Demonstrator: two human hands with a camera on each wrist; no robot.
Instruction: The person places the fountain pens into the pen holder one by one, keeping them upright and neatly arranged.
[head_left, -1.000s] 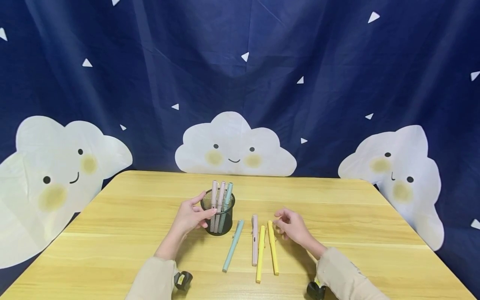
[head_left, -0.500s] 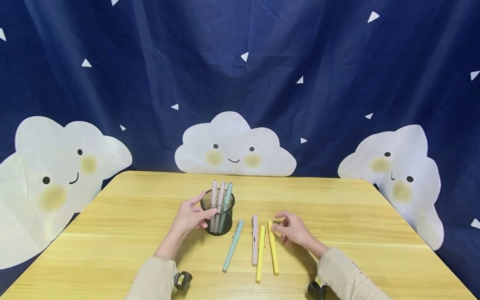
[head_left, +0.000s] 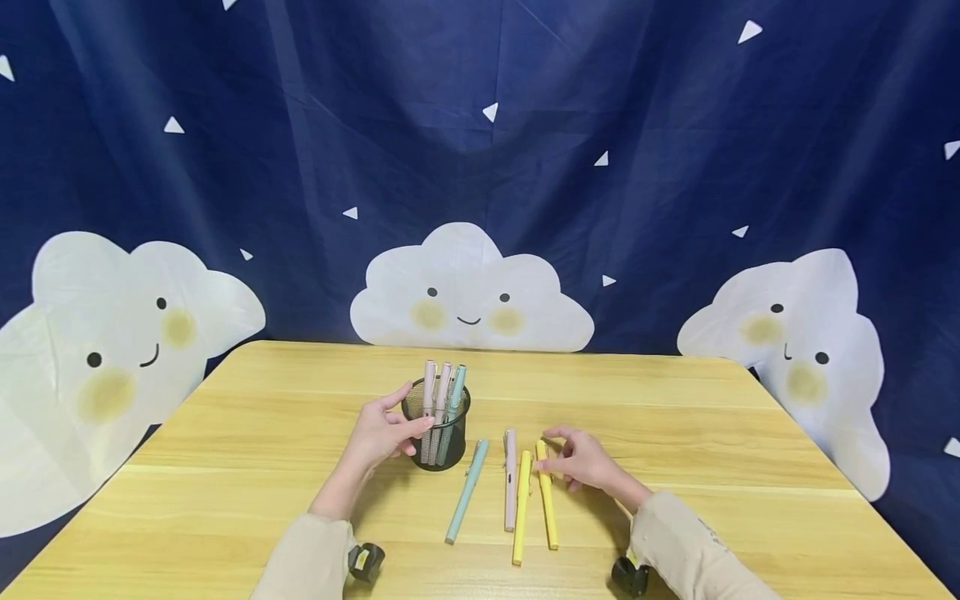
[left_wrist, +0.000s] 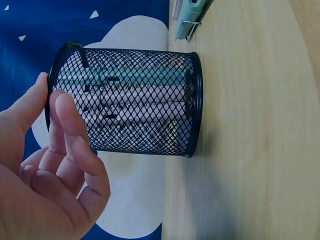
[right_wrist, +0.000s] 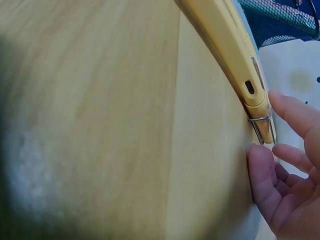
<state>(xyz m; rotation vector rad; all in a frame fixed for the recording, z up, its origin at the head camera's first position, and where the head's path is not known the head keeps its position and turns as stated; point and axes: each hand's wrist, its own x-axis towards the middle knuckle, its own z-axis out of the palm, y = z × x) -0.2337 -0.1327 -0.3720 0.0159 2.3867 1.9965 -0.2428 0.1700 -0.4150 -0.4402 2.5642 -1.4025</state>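
Note:
My left hand (head_left: 384, 432) grips a black mesh pen cup (left_wrist: 132, 142) by its rim, with the fingers spread along the left side and front. Standing inside the cup are two pale pink pens (head_left: 428, 392) and a teal pen (head_left: 457, 387). My right hand (head_left: 588, 460) hovers around the clip end of the rightmost yellow pen (head_left: 550, 512), thumb over it and index finger just past its tip. In the right wrist view, thumb and fingertips lie right beside a yellow pen's (right_wrist: 227, 47) clip end. The pen rests on the table.
Left of that pen lie another yellow pen (head_left: 520, 525), a pale pink pen (head_left: 510, 492) and a teal pen (head_left: 466, 496), roughly side by side. The wooden table (head_left: 712, 433) ends at a dark blue curtain (head_left: 645, 100) printed with clouds.
The right hand has moved slightly left, its thumb and index finger passing over the upper end of the rightmost yellow pen. The left hand and the pen cup stay in place.

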